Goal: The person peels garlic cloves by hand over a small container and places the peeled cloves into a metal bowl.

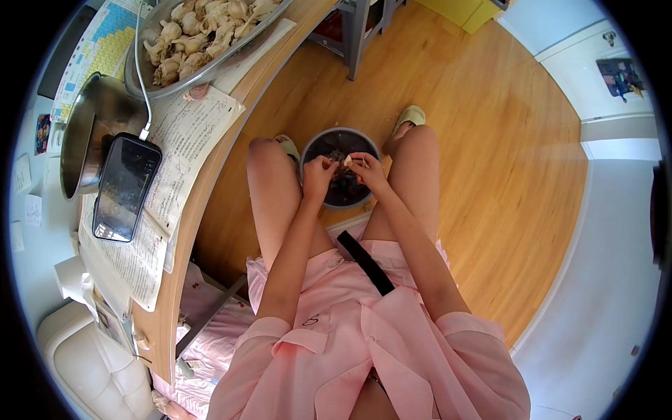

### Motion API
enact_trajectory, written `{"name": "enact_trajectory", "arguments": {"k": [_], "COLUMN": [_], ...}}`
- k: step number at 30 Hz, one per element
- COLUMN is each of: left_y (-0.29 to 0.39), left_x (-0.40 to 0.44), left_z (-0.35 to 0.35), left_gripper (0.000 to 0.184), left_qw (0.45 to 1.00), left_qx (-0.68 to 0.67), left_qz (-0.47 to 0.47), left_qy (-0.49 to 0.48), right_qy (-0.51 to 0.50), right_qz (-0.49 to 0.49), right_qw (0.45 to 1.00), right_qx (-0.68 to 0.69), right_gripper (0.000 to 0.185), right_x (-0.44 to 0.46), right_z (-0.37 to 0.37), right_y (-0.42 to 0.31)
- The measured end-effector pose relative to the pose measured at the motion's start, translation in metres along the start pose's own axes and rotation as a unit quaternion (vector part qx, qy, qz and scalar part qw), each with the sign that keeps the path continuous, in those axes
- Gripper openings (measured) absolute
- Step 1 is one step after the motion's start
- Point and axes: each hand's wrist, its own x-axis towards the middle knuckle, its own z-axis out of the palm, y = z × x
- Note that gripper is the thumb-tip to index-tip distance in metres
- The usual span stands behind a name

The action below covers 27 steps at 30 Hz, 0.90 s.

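Both hands are over a round grey bin [306,155] on the floor between the knees. My right hand [369,170] pinches a small pale garlic clove [348,160] between thumb and fingers. Close beside it, my left hand [319,173] has its fingertips pressed together; what they hold, if anything, is too small to make out. Dark lining and scraps of peel show inside the bin, partly hidden by the hands. Up on the desk at the left, a large metal bowl [133,73] holds several garlic bulbs [190,43].
Printed sheets [189,133] cover the wooden desk [183,245]. A phone [127,185] with a white cable leans against a steel pot [82,133]. One loose clove [197,92] lies on the paper. A grey stool [357,45] and a yellow box [465,12] stand farther off.
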Motion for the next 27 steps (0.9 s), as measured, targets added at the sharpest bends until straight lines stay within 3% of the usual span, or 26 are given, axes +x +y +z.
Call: {"name": "enact_trajectory", "arguments": {"k": [3,6,12,21,27], "left_y": [-0.015,-0.023,-0.006,-0.018,-0.021], "left_x": [0.003,0.006,0.003,0.007,0.009], "left_z": [0.013,0.023,0.014,0.017,0.019], "left_gripper": [0.022,0.023,0.024,0.017,0.016], "left_qw": [0.998,0.991,0.971,0.936,0.937], "left_qx": [-0.07,-0.052,-0.225,-0.334,-0.334], "left_qz": [-0.007,0.105,-0.01,-0.055,-0.062], "left_qy": [-0.002,0.06,-0.076,-0.098,-0.078], "right_qy": [-0.001,0.006,0.006,-0.016,-0.006], "right_qz": [-0.024,-0.028,-0.049,0.0,0.041], "right_qw": [0.999,0.996,0.991,0.999,0.999], "right_qx": [-0.029,-0.082,-0.122,-0.035,-0.004], "right_gripper": [0.028,0.026,0.025,0.029,0.032], "right_x": [0.0,0.0,0.001,0.001,0.0], "right_z": [0.0,0.001,0.001,-0.002,-0.001], "right_y": [0.002,0.003,0.007,0.002,-0.001]}}
